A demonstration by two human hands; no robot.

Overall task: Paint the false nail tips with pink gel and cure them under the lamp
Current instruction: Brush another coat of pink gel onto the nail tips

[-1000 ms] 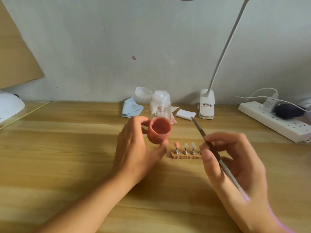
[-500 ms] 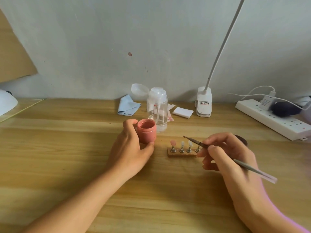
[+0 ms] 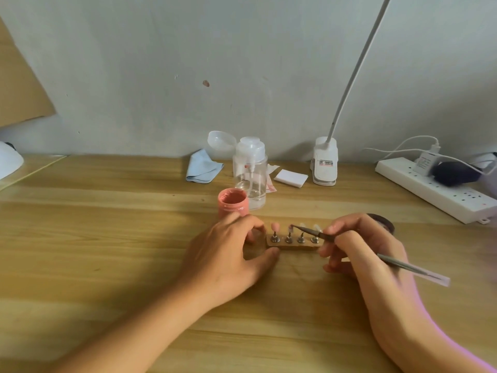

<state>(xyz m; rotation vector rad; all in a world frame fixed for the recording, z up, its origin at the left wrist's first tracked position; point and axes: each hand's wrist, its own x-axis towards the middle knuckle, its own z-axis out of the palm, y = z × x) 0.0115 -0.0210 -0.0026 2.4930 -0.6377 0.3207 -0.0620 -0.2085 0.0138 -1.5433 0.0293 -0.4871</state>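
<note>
Four nail tips (image 3: 302,225) stand in a row on little metal pegs set into a wooden block (image 3: 293,245), which lies on the table (image 3: 107,238) right between my hands. The leftmost tip is coated pink, the next one shows a smear of pink where the bristles touch it, and the two on the right look pale and clear (they are small and a bit blurred, so I can say no more of them). My left hand (image 3: 228,254) steadies the block at its left end: the thumb presses against the front corner and the forefinger curls round at the back, so the block is pinched between them. My right hand (image 3: 371,254) grasps the brush (image 3: 403,265) like a pen, fingers curled round its thin grey handle, which slants off to the right while its tip rests on the second nail. Just behind my left knuckles stands the open pink gel jar (image 3: 232,201), touching or nearly touching a clear pump bottle (image 3: 250,179). Further back, by the wall, lie a folded blue cloth (image 3: 203,166) and a white pad (image 3: 290,178), beside the clip lamp (image 3: 325,165) with its long white neck. A power strip (image 3: 435,189) runs along the right, and a white domed curing lamp (image 3: 8,162) peeks in at the far left edge.
</note>
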